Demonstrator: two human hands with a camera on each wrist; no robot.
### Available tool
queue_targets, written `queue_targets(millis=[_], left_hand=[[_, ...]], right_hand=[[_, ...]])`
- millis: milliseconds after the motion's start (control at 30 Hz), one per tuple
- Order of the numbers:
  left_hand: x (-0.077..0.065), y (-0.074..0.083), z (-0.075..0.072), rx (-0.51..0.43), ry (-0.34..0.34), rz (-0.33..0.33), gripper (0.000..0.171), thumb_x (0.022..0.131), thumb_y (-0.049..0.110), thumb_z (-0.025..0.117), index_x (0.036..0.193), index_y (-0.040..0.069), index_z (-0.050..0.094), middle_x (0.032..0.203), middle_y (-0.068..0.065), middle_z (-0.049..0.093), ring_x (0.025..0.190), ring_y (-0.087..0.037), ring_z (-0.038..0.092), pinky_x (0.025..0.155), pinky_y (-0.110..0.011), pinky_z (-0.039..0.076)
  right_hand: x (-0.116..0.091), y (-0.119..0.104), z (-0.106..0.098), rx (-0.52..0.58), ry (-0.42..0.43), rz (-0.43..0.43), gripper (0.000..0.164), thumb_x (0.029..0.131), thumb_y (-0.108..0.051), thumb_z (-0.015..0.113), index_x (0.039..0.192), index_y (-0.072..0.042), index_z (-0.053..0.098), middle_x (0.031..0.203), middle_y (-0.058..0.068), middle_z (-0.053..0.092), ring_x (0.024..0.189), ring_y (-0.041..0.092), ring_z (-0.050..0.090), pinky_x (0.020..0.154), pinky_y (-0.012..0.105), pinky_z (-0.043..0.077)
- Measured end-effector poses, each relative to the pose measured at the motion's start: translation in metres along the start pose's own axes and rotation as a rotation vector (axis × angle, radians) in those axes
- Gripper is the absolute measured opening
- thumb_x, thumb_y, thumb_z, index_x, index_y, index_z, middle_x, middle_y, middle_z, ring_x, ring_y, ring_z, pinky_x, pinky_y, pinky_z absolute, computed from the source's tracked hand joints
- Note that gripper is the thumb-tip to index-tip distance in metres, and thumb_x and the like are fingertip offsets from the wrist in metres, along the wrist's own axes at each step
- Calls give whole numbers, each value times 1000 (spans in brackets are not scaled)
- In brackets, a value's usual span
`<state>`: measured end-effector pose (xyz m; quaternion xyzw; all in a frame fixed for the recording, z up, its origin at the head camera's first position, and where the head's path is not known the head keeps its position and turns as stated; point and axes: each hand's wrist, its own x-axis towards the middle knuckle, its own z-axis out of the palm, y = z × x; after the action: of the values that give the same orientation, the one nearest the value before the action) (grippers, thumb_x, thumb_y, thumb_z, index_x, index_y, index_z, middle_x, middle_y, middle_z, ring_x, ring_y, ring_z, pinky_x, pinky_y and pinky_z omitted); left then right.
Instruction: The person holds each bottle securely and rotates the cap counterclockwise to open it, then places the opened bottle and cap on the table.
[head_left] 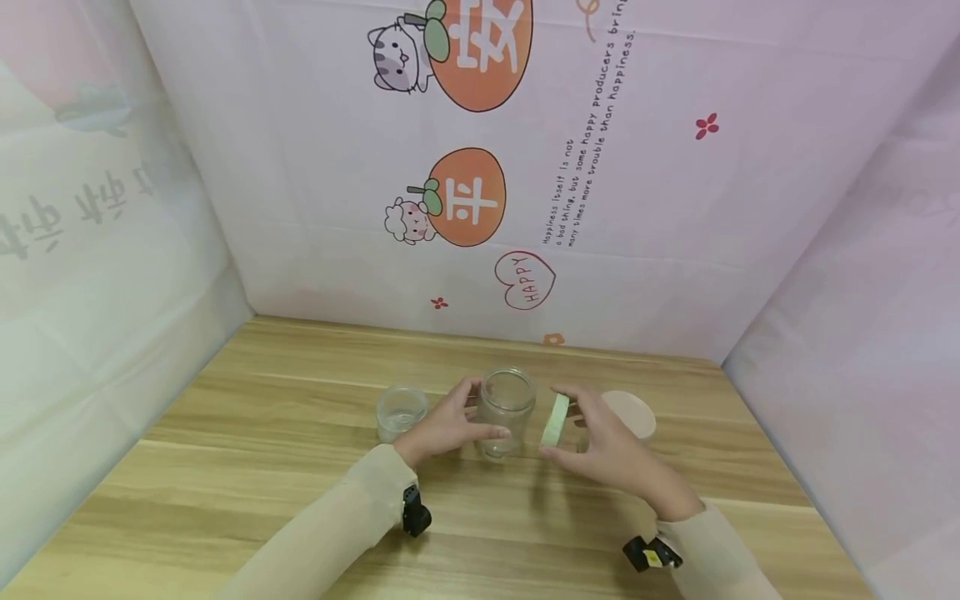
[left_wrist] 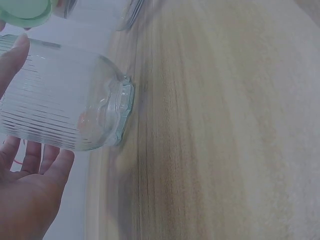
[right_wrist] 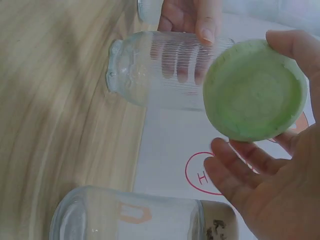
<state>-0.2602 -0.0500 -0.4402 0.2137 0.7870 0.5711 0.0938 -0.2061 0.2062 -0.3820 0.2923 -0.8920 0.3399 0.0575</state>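
A clear ribbed glass jar [head_left: 504, 429] stands open-mouthed near the middle of the wooden table. My left hand [head_left: 448, 423] grips its side, thumb at the front and fingers behind. In the left wrist view the jar [left_wrist: 55, 100] shows a scalloped foot close over the wood. To the right of the jar, my right hand [head_left: 609, 442] pinches a pale green lid [head_left: 555, 420] by its edge, tilted on its side. The right wrist view shows the round face of this lid [right_wrist: 255, 92], with thumb and fingertips at opposite edges.
A shorter open glass jar [head_left: 401, 414] stands left of my left hand. Behind my right hand is another glass jar, its body [right_wrist: 135, 215] seen in the right wrist view, topped by a beige lid [head_left: 632, 413]. Printed cloth [head_left: 637, 292] walls border the wooden table [head_left: 247, 467].
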Motion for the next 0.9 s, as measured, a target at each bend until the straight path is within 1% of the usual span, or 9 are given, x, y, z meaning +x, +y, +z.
queue_targets(millis=[33,100,200,267,333,367,500,667,900], left_hand=[[0,0,0,-2,-1,0,88,66,45,79,136,19,32,133,2,41,122,-16,39,97,-32,37],[0,1,0,-6,-2,3,88,67,43,79,137,16,32,134,-1,40,122,-17,39,97,-33,37],[0,2,0,-12,-5,13,89,68,41,79,137,13,31,135,-4,40,121,-18,40,97,-34,37],[0,3,0,-14,-6,15,89,68,42,78,138,13,31,134,-4,40,121,-18,40,97,-35,37],[0,3,0,-11,-6,14,90,67,43,78,138,13,30,134,-4,40,121,-18,40,97,-35,37],[0,3,0,-9,-7,13,90,68,43,78,138,13,30,134,-4,40,121,-18,40,97,-35,37],[-1,4,1,-1,-7,16,88,69,41,78,137,11,30,135,-6,39,122,-22,39,98,-37,36],[-2,5,1,-1,-8,8,87,69,41,78,137,15,30,137,-7,37,122,-22,39,98,-37,36],[-3,7,2,27,2,-9,85,69,43,78,136,18,31,136,-5,37,123,-20,38,98,-35,36]], right_hand=[[-1,0,0,-4,-11,12,85,71,-40,77,138,-12,32,122,1,43,104,18,50,89,41,44],[-4,0,0,2,-38,56,85,70,-46,76,137,-16,33,118,-4,47,105,15,50,90,41,42],[-10,1,2,29,-83,88,85,69,-50,74,137,-17,34,117,-5,49,107,14,51,92,41,42],[-13,2,4,54,-108,80,85,69,-51,74,136,-16,34,118,-4,50,107,12,51,92,38,42],[-15,3,6,77,-137,42,85,71,-49,74,136,-11,33,119,-2,50,107,13,51,91,38,43],[-16,4,8,84,-149,29,85,71,-48,74,136,-11,33,119,-2,50,108,12,51,91,36,43],[-19,5,14,63,-186,-24,86,72,-49,72,137,-10,32,118,-5,51,108,10,49,90,34,44],[-24,3,22,50,-226,-43,85,72,-49,73,138,-13,32,119,-9,51,109,9,49,90,35,44],[-28,8,39,125,-303,-23,83,74,-46,72,137,-14,29,123,-5,48,109,13,49,88,35,45]])
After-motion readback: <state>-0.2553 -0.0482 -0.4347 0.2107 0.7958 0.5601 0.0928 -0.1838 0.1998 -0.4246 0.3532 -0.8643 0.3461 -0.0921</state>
